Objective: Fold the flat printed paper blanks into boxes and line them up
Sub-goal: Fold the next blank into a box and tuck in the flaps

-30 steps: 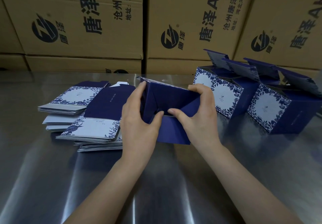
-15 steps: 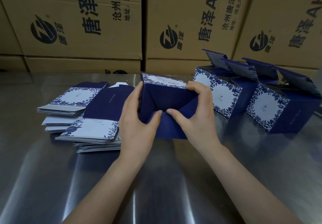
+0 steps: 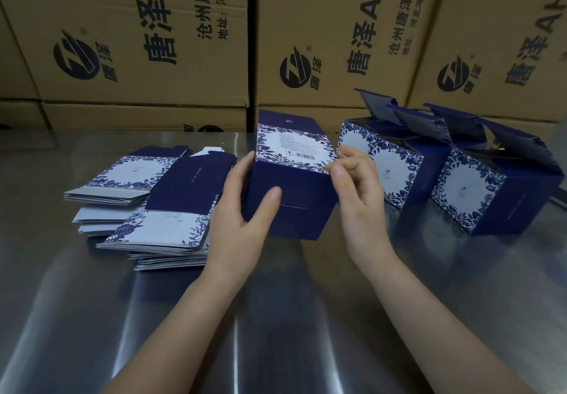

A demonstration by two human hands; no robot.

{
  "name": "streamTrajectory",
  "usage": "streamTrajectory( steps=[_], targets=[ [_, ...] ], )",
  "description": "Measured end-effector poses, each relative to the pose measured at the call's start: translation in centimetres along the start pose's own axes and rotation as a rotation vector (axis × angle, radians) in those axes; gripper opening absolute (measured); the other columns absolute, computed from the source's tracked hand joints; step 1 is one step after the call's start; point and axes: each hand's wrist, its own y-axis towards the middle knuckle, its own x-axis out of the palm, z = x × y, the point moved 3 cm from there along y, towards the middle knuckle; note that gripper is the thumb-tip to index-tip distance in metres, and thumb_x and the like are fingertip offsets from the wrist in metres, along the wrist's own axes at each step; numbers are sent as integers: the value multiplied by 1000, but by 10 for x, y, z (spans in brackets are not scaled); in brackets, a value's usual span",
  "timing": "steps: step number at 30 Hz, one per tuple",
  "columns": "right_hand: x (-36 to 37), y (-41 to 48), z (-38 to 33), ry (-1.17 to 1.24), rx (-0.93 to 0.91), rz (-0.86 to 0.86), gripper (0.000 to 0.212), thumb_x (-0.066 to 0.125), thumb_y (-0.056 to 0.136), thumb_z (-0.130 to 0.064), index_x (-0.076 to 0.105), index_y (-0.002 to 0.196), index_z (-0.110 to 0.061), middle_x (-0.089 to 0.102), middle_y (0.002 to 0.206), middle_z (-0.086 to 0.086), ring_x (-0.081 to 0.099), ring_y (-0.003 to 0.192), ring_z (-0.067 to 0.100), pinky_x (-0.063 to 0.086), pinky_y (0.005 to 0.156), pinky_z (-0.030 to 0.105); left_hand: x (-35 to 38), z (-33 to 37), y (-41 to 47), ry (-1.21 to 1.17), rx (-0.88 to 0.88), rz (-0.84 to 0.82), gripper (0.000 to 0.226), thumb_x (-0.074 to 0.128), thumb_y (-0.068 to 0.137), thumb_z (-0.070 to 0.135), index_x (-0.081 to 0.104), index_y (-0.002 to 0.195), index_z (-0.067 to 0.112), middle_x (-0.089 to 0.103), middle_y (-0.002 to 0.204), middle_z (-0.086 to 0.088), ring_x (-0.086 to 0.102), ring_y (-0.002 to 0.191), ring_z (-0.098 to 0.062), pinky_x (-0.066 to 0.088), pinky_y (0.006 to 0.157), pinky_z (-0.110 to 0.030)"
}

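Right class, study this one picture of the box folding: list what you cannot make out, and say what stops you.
All in the head view:
1. Inside and far side of the held box: hidden by its own walls.
2. Print beside its barcode: too small.
3. Number of flat blanks: edges too thin, and the left hand covers some.
4. Finished boxes at the rear: hidden by raised flaps.
5. Cartons lettering: cut by the top edge.
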Motion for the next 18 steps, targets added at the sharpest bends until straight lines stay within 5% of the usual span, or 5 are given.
streamTrajectory(
  steps=[3,7,12,18],
  targets=[
    [-4,2,4,102,84,19,30,58,81,-42,60,74,-12,57,119,-22,48,127,4,37,109,51,-1,2,2,-71,-19,27,35,49,94,35,55,128,25,63,119,25,56,118,4,46,93,-18],
    [-6,3,5,116,74,11,17,65,83,-21,58,69,-16,59,118,-20,54,115,-5,43,90,18,-3,0,6,-173,-123,79,34,49,92,41,60,109,14,68,100,16,63,100,-3,49,83,-21],
    [-3,2,6,179,94,-79,36,62,85,13,53,107,-13,62,109,-13,61,107,2,51,95,31,-6,-9,7,-227,-182,65,11,63,94,12,60,105,15,72,111,3,65,106,-4,52,86,-19],
    [1,1,-1,58,109,-132,58,74,75,-26,45,125,-28,52,117,-17,58,106,-9,49,90,16,3,-4,-4,-15,-30,-6,25,71,87,12,60,107,23,53,142,14,46,132,3,40,112,-34]
  ],
)
